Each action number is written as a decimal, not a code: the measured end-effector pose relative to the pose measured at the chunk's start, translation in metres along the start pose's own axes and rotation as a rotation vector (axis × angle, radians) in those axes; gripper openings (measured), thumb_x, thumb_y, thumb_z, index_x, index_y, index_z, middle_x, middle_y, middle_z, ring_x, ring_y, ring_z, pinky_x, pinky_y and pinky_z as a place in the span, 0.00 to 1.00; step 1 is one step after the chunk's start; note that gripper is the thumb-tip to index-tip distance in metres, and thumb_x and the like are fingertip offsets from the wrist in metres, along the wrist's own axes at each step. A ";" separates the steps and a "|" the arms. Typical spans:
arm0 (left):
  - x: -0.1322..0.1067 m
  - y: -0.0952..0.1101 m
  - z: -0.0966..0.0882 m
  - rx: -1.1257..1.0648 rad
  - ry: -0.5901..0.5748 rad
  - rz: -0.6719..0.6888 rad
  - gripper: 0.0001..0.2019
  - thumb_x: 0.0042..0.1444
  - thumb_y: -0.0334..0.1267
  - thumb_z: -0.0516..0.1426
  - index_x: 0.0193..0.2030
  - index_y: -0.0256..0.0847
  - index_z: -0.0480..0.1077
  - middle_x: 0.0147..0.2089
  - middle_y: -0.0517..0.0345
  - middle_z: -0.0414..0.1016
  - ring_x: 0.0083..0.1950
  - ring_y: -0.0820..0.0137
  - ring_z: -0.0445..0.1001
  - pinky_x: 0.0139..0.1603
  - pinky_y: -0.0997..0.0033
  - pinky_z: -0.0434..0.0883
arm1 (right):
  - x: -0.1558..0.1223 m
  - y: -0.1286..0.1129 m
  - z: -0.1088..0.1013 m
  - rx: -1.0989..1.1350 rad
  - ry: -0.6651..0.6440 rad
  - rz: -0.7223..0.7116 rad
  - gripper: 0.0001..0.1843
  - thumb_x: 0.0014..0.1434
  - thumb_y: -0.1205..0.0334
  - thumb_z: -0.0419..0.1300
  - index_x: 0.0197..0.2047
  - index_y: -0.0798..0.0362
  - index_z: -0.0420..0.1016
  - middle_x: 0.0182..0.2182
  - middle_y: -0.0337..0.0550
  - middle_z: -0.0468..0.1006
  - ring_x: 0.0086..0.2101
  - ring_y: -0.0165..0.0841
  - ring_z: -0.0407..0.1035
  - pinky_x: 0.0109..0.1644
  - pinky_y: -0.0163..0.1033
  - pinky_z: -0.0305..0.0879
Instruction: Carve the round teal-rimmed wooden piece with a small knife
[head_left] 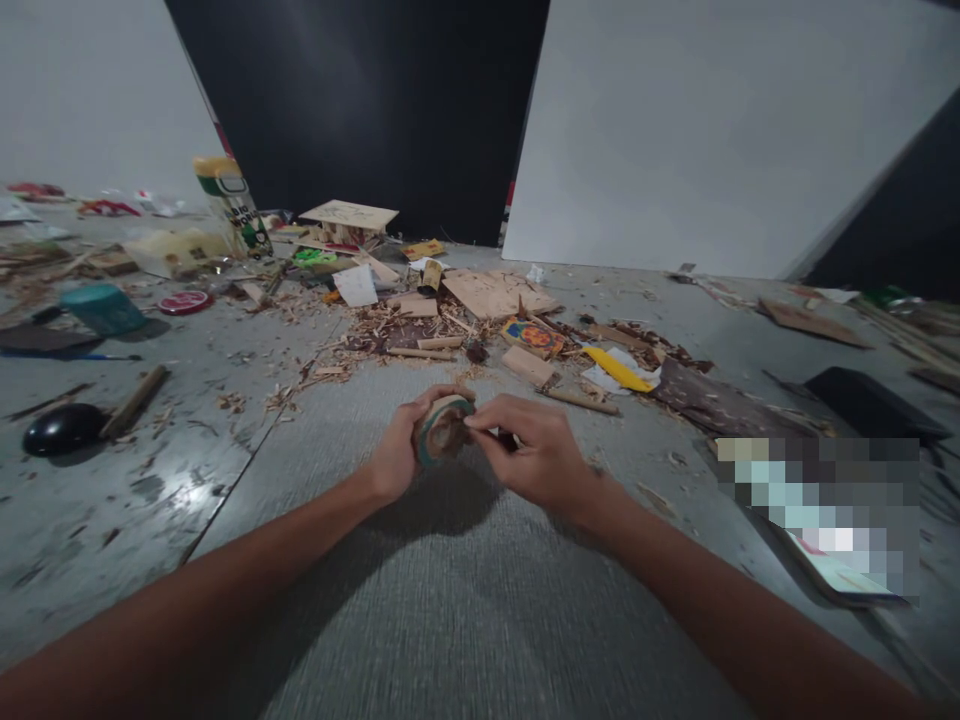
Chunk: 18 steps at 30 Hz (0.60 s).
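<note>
Low over the middle of the floor, my left hand is wrapped round a roll of tape, a small ring with a tan face and a teal edge. The roll is tilted, and its inside faces partly toward me. My right hand is closed in a pinch, its thumb and forefinger touching the roll's right rim. Whatever lies between those fingertips is too small to make out. Just beyond both hands lie a small wooden block and a colourful matchbox-like box among wood shavings.
Wood scraps and a flat board litter the floor ahead. To the left are a black rounded mallet head, a teal cup, a red lid and a tall printed can. On the right lie a yellow strip and a lit phone.
</note>
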<state>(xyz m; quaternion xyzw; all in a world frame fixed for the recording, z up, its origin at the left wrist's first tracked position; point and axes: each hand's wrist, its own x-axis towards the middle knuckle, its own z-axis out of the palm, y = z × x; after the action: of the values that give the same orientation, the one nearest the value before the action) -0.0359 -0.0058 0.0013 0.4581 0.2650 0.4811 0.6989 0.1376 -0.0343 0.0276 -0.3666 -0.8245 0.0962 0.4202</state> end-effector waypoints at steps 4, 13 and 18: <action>0.000 0.001 0.002 -0.008 0.002 -0.033 0.15 0.53 0.46 0.53 0.41 0.41 0.72 0.33 0.56 0.72 0.30 0.68 0.66 0.29 0.70 0.63 | -0.003 0.003 0.004 -0.057 -0.064 -0.086 0.09 0.62 0.70 0.55 0.37 0.51 0.77 0.35 0.46 0.82 0.35 0.34 0.76 0.38 0.38 0.68; 0.000 0.001 0.003 0.026 0.026 -0.059 0.14 0.55 0.47 0.53 0.41 0.39 0.70 0.33 0.57 0.71 0.32 0.69 0.68 0.33 0.71 0.66 | -0.004 0.001 0.009 -0.016 0.021 0.078 0.06 0.60 0.68 0.59 0.34 0.49 0.76 0.31 0.43 0.82 0.32 0.34 0.74 0.37 0.38 0.67; 0.002 -0.001 0.003 0.018 0.031 -0.088 0.13 0.57 0.46 0.52 0.40 0.40 0.69 0.31 0.57 0.70 0.30 0.70 0.67 0.30 0.72 0.65 | 0.000 -0.005 0.010 0.020 0.005 0.136 0.05 0.58 0.68 0.60 0.32 0.50 0.75 0.28 0.41 0.80 0.28 0.33 0.71 0.33 0.37 0.64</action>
<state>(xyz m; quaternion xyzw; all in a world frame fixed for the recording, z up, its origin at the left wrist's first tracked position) -0.0322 -0.0050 0.0016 0.4447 0.3002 0.4545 0.7110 0.1276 -0.0364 0.0236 -0.4177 -0.7957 0.1316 0.4184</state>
